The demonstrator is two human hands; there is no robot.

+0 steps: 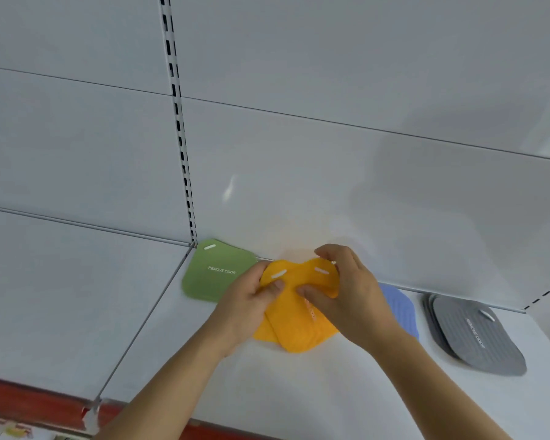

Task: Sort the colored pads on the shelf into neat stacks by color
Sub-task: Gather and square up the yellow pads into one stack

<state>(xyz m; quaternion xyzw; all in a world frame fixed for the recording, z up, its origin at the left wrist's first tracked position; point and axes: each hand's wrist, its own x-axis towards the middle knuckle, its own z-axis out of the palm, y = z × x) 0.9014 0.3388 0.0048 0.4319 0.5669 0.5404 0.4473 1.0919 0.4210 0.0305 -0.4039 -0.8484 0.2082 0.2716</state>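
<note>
Thumbs press down on the orange pads (pixel 294 319) from both sides: your left hand (pixel 248 303) pinches the left pad near its white slot, thumb on top and fingers curled under its edge, while your right hand (pixel 346 296) grasps the upper right corner of the other one, fingers arched over its top and thumb flat on its face. You hold them this way, it seems, to slide the two into register, since they overlap only partly and fan apart at the top like a heart.

Both orange pads lie on the white shelf (pixel 299 392), near the back panel (pixel 299 169), between the green pad (pixel 216 271) on the left and the blue pad (pixel 400 309) on the right, which your right wrist half hides. Their slotted ends point away from you toward the back panel, so each long axis runs roughly front to back, the left one canted left, the right one canted right.

Further right, well apart, the grey pads (pixel 480 338) already sit stacked, slightly offset, their slot toward the back. Orange looks like the colour not yet squared up.
</note>
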